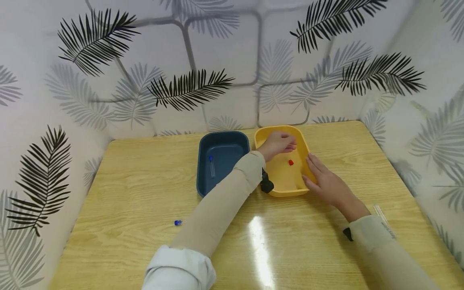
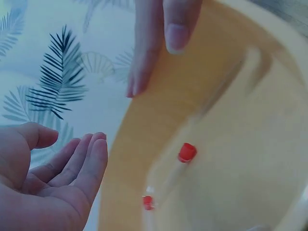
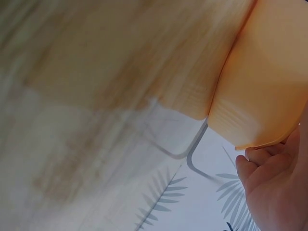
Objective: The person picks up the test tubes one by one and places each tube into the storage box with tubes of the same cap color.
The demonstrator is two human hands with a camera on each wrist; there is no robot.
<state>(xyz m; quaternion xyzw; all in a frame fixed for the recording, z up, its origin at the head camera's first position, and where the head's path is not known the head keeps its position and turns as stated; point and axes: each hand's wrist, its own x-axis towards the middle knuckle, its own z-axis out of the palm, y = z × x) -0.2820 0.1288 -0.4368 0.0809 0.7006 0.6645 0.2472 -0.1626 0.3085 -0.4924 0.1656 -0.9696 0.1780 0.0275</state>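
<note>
My left hand (image 1: 280, 143) hovers over the yellow tray (image 1: 284, 194), fingers loosely bent and nothing visible in them. Below it, a red-capped clear tube (image 2: 187, 152) lies on the tray floor. The left wrist view also shows a second red cap (image 2: 147, 202) on a clear tube, partly cut off by the frame. At the tray's right side, my right hand (image 1: 328, 185) grips the wall, thumb inside and fingers along the rim. Left of it stands a dark blue tray (image 1: 200, 169) holding a blue-capped clear tube (image 1: 211, 159).
On the wooden table (image 1: 127, 193), a blue-capped piece (image 1: 177, 222) lies beside my left forearm, which may hide part of it. Clear tubes (image 1: 380, 213) lie near my right forearm. A wall with a leaf pattern (image 1: 232, 52) rises behind the table.
</note>
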